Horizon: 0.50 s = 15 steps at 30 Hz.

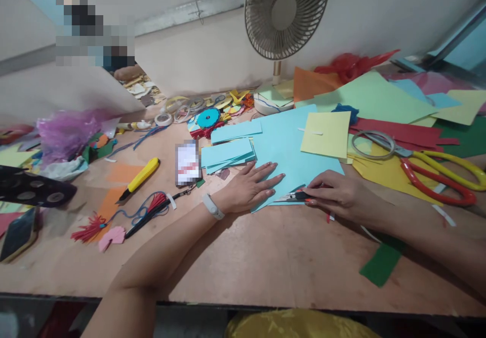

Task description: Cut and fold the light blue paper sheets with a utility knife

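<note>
My left hand [248, 188], wearing a pale wristband [212, 207], lies flat with its fingers spread on a light blue paper sheet [283, 148]. In my right hand [336, 196] is a box cutter [299, 196] with a dark tip and some red on its body. Its metal blade end lies at the near edge of the blue sheet, where the paper is folded or lifted. Most of the cutter's handle is hidden by my fingers. Cut light blue strips [228, 154] are stacked just beyond my left hand, and a yellow paper square [325, 134] rests on the sheet.
A yellow box cutter [139, 180] and a red tassel [90, 228] lie at left, near a phone [19, 234]. Large scissors [436, 176] rest on coloured paper at right. A fan [287, 14] stands behind. A green strip [381, 263] lies near the table's front edge.
</note>
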Available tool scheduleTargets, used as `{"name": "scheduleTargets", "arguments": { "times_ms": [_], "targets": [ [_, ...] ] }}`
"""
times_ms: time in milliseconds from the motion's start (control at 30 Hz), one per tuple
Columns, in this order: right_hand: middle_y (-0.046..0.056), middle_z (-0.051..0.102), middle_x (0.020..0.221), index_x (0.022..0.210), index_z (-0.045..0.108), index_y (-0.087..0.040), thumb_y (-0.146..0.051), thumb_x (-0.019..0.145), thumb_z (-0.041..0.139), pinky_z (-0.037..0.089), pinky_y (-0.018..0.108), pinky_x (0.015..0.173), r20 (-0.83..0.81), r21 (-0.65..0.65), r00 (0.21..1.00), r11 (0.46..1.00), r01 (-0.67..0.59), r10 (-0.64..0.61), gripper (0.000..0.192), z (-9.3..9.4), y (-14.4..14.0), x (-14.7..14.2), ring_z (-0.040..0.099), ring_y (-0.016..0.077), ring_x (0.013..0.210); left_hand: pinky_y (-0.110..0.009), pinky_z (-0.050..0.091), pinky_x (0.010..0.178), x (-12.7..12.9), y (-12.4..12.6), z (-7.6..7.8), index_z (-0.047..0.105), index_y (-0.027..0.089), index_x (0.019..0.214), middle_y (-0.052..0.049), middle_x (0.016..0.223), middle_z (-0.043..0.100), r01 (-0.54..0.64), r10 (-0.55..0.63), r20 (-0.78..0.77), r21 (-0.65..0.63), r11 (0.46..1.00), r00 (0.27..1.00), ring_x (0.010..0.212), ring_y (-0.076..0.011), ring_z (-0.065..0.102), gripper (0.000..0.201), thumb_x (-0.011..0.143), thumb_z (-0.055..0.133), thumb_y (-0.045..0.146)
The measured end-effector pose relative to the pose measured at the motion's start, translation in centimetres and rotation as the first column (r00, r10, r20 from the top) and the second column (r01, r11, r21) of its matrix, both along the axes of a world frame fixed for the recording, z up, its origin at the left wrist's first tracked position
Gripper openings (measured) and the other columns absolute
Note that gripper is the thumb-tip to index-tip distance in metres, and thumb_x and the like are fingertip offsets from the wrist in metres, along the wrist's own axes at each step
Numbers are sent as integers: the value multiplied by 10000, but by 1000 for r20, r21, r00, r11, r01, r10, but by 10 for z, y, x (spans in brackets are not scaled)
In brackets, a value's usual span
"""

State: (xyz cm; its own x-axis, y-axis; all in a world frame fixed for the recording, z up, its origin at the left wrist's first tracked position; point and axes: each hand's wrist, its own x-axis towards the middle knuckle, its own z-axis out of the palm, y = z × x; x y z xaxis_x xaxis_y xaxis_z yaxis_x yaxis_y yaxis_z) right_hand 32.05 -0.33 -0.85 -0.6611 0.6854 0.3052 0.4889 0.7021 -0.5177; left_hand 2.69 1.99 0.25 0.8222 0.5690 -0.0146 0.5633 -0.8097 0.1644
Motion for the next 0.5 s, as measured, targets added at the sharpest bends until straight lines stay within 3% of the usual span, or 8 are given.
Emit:
{"name": "scheduleTargets", "arguments": {
  "times_ms": [500],
  "targets": [
    [92, 678, 941, 1109, 735, -221, -265, 961, 555, 530, 348, 685, -37, 156, 997, 986, -55, 61, 237, -3, -6, -8, 622, 218, 840, -487, 52, 1239, -1, 1, -2, 246, 254, 1571, -64, 1647, 176, 8, -8, -13, 20, 1000, 1000, 1526, -206, 137, 509, 1090, 199, 413]
  ]
}}
